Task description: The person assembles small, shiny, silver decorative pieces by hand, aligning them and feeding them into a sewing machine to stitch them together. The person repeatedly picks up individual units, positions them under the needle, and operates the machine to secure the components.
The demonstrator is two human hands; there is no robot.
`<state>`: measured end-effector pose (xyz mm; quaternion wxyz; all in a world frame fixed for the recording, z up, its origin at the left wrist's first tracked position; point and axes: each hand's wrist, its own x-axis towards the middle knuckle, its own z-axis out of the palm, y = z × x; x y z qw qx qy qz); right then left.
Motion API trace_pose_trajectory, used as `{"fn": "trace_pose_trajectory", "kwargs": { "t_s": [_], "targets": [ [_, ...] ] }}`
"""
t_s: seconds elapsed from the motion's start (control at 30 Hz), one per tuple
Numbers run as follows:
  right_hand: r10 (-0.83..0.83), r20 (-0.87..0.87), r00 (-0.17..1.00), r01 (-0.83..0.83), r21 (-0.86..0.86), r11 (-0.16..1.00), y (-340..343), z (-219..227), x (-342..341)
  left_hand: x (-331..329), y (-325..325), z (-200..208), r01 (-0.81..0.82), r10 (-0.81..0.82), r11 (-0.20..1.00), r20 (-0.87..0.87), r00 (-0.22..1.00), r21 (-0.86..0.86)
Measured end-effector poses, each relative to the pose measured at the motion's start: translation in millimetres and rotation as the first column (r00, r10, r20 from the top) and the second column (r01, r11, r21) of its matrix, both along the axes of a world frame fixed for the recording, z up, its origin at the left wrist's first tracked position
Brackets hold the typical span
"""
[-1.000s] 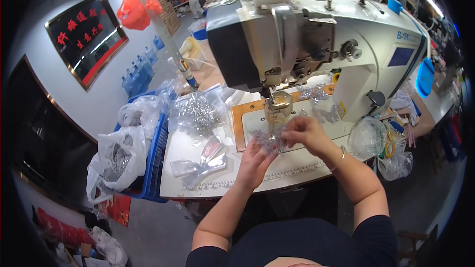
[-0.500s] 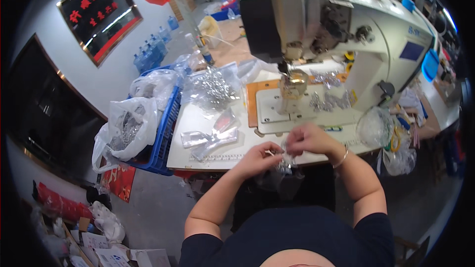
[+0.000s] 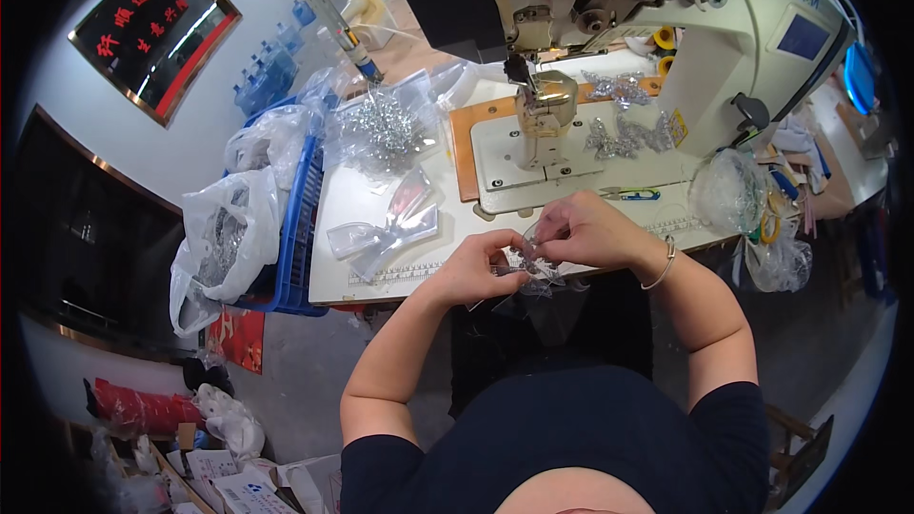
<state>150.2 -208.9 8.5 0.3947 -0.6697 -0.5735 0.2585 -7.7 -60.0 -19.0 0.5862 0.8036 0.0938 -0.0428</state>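
At the front edge of the sewing table (image 3: 328, 195), both my hands pinch a clear plastic piece with silvery bits (image 3: 541, 271). My left hand (image 3: 474, 269) is closed on its left side, thumb and forefinger together. My right hand (image 3: 592, 230) grips its upper right part with bent fingers. The lower end of the piece hangs over the edge above my lap; its exact kind is unclear. Left of my hands lies a shiny clear-and-silver plastic bow (image 3: 388, 230). Just beyond my right hand are small thread snips (image 3: 630, 194) with a green-blue handle.
A large white sewing machine (image 3: 762, 38) stands ahead, its needle area over a metal plate (image 3: 500, 157). Silvery pieces (image 3: 619, 136) lie beside it. A bag of silver pieces (image 3: 386, 128) and a blue crate (image 3: 303, 219) with plastic bags stand left. Clear plastic (image 3: 728, 190) sits right.
The whole view has shifted, so the table and machine appear higher and further left. My fingers have moved on the clear piece, which now shows more between my hands.
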Motion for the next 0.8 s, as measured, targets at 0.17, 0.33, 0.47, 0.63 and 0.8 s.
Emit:
{"fn": "trace_pose_trajectory", "kwargs": {
  "t_s": [0.17,0.33,0.47,0.63,0.8],
  "targets": [
    [0.049,0.066,0.997,-0.045,-0.070,0.997,5.4,-0.1,4.5,2.9,9.4,-18.8,0.019,-0.019,1.000,0.072,0.997,-0.001],
    [-0.007,-0.022,1.000,0.006,-0.078,0.997,5.4,-6.6,4.8,4.7,8.4,-9.9,0.025,-0.027,0.999,-0.087,0.996,-0.025],
    [-0.007,-0.155,0.988,-0.019,-0.169,0.985,6.8,-3.9,4.2,4.7,7.7,-41.3,-0.026,0.035,0.975,0.038,0.999,-0.220],
    [-0.087,-0.609,0.789,-0.030,-0.179,0.983,5.6,-22.5,15.2,7.9,-3.0,-46.1,-0.165,0.217,0.850,0.048,0.975,-0.500],
    [-0.136,-0.977,0.167,0.031,-0.132,0.991,-11.8,-68.4,26.7,7.1,-3.7,-45.5,-0.304,0.426,0.758,0.085,0.901,-0.577]
  ]
}}
